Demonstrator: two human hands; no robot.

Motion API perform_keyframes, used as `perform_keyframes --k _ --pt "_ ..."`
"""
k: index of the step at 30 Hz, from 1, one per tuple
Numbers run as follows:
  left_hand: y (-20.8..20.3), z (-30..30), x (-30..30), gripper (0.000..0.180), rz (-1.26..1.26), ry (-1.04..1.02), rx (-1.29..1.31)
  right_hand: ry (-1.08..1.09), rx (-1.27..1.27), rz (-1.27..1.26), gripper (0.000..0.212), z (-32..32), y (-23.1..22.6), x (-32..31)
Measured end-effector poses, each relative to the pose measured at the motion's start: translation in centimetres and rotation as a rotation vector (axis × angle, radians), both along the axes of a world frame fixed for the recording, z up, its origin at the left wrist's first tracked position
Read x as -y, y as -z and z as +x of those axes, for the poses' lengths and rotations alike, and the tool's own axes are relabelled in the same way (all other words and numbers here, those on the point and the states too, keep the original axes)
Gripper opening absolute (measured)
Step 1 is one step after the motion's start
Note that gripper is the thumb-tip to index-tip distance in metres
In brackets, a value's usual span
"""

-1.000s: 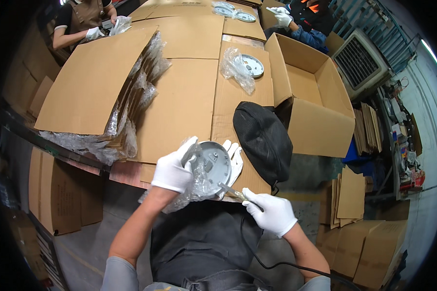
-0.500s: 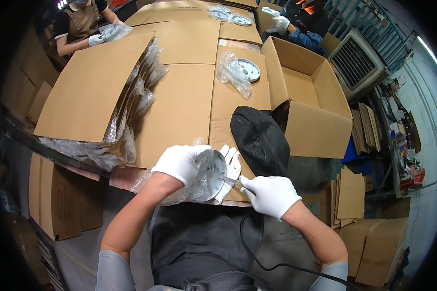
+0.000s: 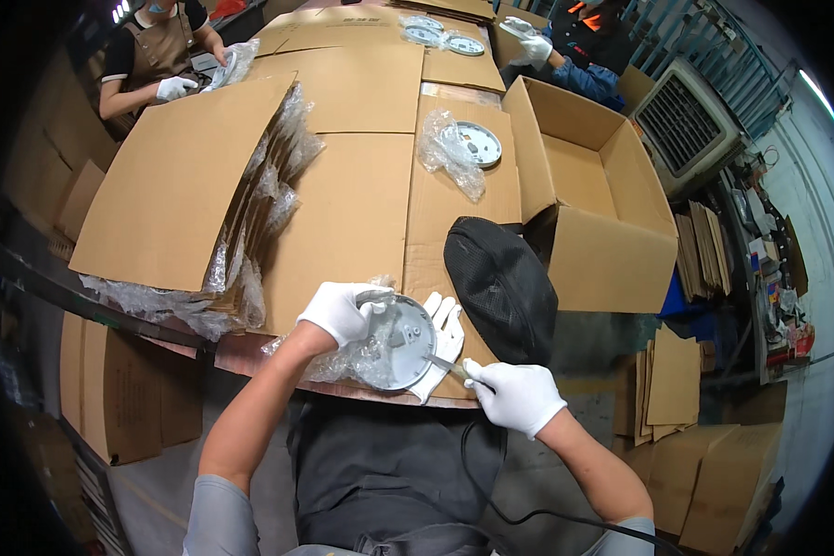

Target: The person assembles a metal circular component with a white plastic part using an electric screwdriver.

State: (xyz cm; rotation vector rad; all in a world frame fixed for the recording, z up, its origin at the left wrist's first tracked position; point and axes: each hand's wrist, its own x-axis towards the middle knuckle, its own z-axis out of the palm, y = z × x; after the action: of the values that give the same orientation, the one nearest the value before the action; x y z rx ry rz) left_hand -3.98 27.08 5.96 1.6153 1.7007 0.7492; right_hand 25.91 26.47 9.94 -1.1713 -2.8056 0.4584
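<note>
My left hand (image 3: 342, 312), in a white glove, is closed on the upper left rim of a round grey disc-shaped part (image 3: 411, 339). Clear plastic wrap (image 3: 360, 360) bunches around the disc's left side. In my gloved right hand (image 3: 517, 394) is a small tool with a flat metal blade (image 3: 448, 366), gripped by its handle. The blade's tip meets the disc's right rim. A loose white glove (image 3: 448, 332) lies on the cardboard, partly beneath the disc. Just beyond my right hand sits a black mesh bag-like thing (image 3: 499, 287).
At left stands a stack of cardboard sheets (image 3: 181, 185) layered with plastic wrap. An open carton (image 3: 612, 255) is at right. Farther off lie another disc (image 3: 478, 145) and several more discs (image 3: 424, 35). Two co-workers handle discs at the far side. A black cable (image 3: 547, 515) runs beside my lap.
The disc has tilted to show more of its face, and my left hand has shifted on its rim. The blade remains at the right rim. The far-left co-worker has turned a wrapped disc.
</note>
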Motion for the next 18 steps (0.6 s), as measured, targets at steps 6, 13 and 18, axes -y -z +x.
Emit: perform_keyframes --k 6,13,18 --pt "0.9 -0.2 0.3 0.027 0.004 -0.097 0.078 0.107 -0.184 0.007 0.022 0.3 2.5 1.2" --pt "1.9 5.4 5.7 0.043 0.255 -0.449 0.203 0.245 -0.363 -0.058 0.029 0.8 4.2 2.9" --pt "3.1 3.9 5.9 0.049 0.392 -0.416 0.231 0.172 -0.245 -0.010 0.027 0.5 0.7 2.7"
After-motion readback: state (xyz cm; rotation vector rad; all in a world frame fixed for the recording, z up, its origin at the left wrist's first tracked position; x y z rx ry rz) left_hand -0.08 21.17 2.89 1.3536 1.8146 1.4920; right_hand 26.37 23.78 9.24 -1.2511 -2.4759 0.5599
